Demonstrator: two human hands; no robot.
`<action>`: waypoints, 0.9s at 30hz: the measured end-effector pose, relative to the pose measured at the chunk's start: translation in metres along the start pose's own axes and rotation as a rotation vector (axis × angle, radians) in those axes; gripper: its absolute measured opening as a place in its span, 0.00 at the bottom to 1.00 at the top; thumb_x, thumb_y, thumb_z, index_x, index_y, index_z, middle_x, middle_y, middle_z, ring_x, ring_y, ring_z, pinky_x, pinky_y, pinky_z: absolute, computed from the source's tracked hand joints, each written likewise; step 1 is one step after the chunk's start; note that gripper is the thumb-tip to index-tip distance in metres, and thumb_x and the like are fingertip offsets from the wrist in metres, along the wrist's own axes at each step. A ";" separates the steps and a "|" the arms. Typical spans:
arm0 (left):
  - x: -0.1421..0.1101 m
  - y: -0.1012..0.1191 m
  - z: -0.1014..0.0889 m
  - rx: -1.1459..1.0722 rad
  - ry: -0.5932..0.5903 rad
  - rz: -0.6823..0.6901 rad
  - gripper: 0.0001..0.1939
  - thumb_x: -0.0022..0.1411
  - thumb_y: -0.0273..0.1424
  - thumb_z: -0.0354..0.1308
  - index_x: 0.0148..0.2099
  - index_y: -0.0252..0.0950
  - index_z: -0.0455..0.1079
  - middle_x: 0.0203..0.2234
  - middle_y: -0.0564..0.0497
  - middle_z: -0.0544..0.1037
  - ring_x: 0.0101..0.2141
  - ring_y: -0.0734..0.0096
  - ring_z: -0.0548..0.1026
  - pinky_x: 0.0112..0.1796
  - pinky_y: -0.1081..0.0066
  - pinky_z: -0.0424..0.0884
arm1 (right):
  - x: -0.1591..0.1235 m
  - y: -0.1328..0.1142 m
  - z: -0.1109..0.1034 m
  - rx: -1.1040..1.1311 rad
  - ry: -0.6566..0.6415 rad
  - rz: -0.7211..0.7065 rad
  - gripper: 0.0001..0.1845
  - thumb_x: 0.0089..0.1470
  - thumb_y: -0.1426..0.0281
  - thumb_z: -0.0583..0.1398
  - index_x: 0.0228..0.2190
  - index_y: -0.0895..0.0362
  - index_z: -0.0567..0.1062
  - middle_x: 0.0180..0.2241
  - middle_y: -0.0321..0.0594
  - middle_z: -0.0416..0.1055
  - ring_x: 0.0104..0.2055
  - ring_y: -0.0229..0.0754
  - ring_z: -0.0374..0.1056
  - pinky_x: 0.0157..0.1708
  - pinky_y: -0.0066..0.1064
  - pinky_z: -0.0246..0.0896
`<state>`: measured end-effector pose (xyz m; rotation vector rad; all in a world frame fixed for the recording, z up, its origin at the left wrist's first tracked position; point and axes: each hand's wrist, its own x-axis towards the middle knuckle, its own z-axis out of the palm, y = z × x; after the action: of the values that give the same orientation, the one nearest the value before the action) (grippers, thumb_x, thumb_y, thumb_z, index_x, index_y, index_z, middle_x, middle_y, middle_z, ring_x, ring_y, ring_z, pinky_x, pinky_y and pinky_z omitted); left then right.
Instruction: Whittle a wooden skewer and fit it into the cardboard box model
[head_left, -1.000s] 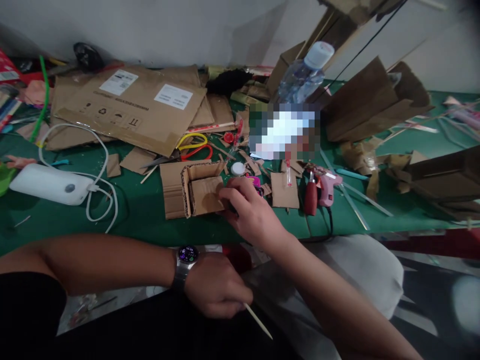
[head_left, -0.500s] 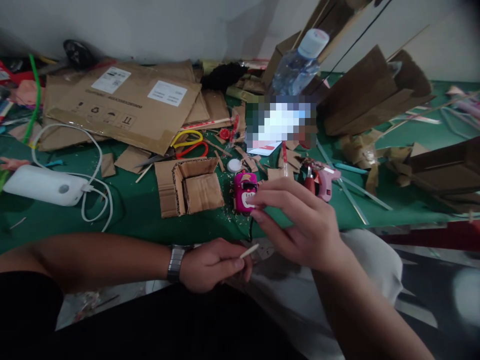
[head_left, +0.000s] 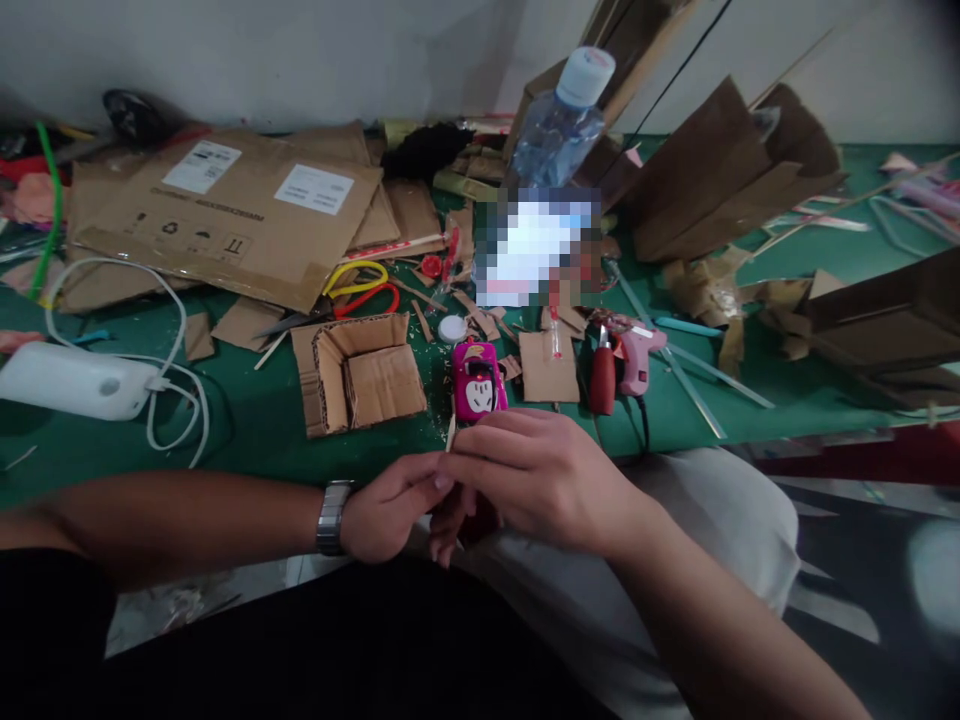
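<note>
Low in front of me, my left hand [head_left: 397, 500] is closed around a small pale wooden stick [head_left: 451, 432], whose tip sticks up between the hands. My right hand [head_left: 544, 475] meets it there, its bent fingertips pressed in at the stick and partly covering it. A dark red patch beneath the right palm is too shaded to make out. Just beyond the fingers sits a magenta power socket [head_left: 478, 385] with a white face. Left of it stands a folded corrugated cardboard piece [head_left: 382, 385]; to its right lies a cardboard square [head_left: 550, 368].
A red-handled tool [head_left: 602, 380] and a pink glue gun [head_left: 639, 358] lie to the right. Scissors [head_left: 364, 290], a large cardboard sheet [head_left: 225, 225] and a white power bank [head_left: 79, 380] with cable are left. A plastic bottle [head_left: 555, 135] stands behind a blurred bright screen [head_left: 536, 245].
My right hand has moved from the magenta socket down and left to my left hand. The stick now points more upright. The view has shifted slightly.
</note>
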<state>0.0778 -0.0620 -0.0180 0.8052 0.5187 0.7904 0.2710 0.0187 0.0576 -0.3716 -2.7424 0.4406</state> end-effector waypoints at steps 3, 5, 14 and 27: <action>0.004 0.005 -0.002 0.317 -0.076 0.185 0.21 0.76 0.43 0.44 0.40 0.34 0.69 0.30 0.46 0.76 0.33 0.66 0.77 0.38 0.66 0.75 | -0.005 0.006 0.002 -0.031 0.094 0.005 0.14 0.67 0.70 0.57 0.52 0.58 0.75 0.43 0.42 0.77 0.40 0.40 0.72 0.38 0.33 0.68; 0.007 0.007 -0.003 0.492 -0.114 0.268 0.23 0.75 0.45 0.43 0.48 0.33 0.71 0.39 0.42 0.78 0.41 0.61 0.77 0.46 0.60 0.74 | -0.007 0.011 0.003 -0.073 0.202 0.002 0.13 0.66 0.71 0.58 0.50 0.57 0.76 0.45 0.42 0.78 0.42 0.40 0.74 0.41 0.32 0.70; 0.010 -0.012 0.006 1.057 -0.333 0.399 0.20 0.74 0.43 0.46 0.54 0.34 0.70 0.47 0.36 0.76 0.48 0.57 0.74 0.51 0.60 0.72 | -0.005 0.027 0.008 0.147 0.468 0.253 0.09 0.66 0.72 0.57 0.45 0.56 0.77 0.42 0.40 0.80 0.44 0.39 0.77 0.45 0.30 0.71; -0.031 0.019 -0.010 1.677 0.116 1.022 0.05 0.64 0.32 0.60 0.37 0.41 0.65 0.26 0.53 0.72 0.30 0.67 0.71 0.35 0.64 0.71 | 0.009 0.027 0.021 0.273 0.426 0.325 0.11 0.66 0.66 0.56 0.37 0.57 0.76 0.38 0.44 0.77 0.41 0.45 0.73 0.43 0.36 0.66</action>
<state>0.0441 -0.0736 -0.0050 2.7247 0.8559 1.2578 0.2607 0.0413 0.0324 -0.7460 -2.1794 0.7159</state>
